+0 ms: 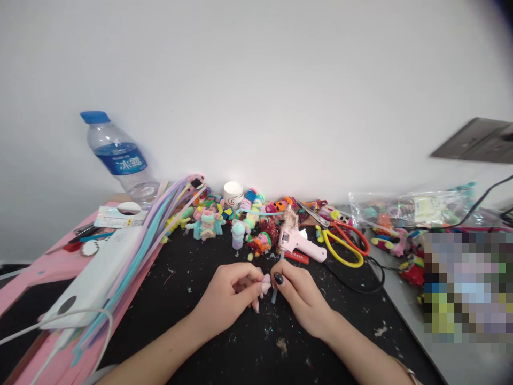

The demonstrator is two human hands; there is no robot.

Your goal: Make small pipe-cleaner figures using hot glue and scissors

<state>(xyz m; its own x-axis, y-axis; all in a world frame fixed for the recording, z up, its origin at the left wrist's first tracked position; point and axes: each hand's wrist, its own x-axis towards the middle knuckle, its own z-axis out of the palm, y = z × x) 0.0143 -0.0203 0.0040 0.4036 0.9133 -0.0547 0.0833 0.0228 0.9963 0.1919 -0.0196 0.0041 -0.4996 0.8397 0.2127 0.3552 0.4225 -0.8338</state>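
Observation:
Over the black mat (192,342), my left hand (236,294) pinches a small pale pink fluffy piece (265,285) between thumb and fingers. Close beside it on the right, my right hand (298,286) is closed, its dark-nailed thumb bent near the piece. A translucent stick (274,295) shows below the right fingertips, and its upper part rises toward the glue gun. Just beyond my hands lies the pink glue gun (300,244), its handle pointing right. Whether the right fingers also touch the pink piece is unclear.
Fuzzy figures (207,222), a white cup (233,195) and scissors (347,246) line the back. Pipe cleaners (140,262) and a white power bank (96,278) lie left, with a bottle (120,155) behind. A black cable (360,291) curves at right, near a plastic bag (412,208).

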